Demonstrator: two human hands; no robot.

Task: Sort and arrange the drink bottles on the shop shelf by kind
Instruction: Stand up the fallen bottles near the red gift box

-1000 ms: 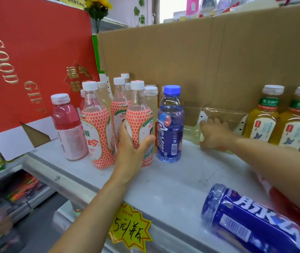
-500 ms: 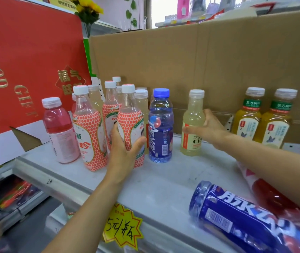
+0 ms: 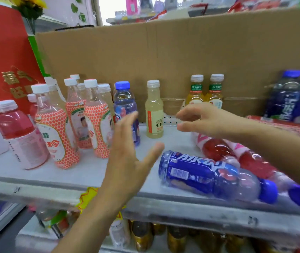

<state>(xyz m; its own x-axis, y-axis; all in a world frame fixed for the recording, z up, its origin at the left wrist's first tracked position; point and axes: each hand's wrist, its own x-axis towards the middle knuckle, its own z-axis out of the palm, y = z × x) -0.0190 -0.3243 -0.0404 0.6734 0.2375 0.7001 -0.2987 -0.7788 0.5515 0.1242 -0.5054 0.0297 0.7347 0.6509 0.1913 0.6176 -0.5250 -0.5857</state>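
Orange bottles [image 3: 98, 128] are standing grouped; a blue bottle [image 3: 198, 175] is lying unsorted. The left hand [image 3: 127, 161] and right hand [image 3: 206, 121] are hovering wide, empty.

Bright even daylight from the blown-out rear window [image 3: 112, 8]; wide-angle bending and motion blur at edges.

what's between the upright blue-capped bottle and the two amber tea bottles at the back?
Head view: one pale yellow plastic bottle with a white cap, standing upright, touching neither.
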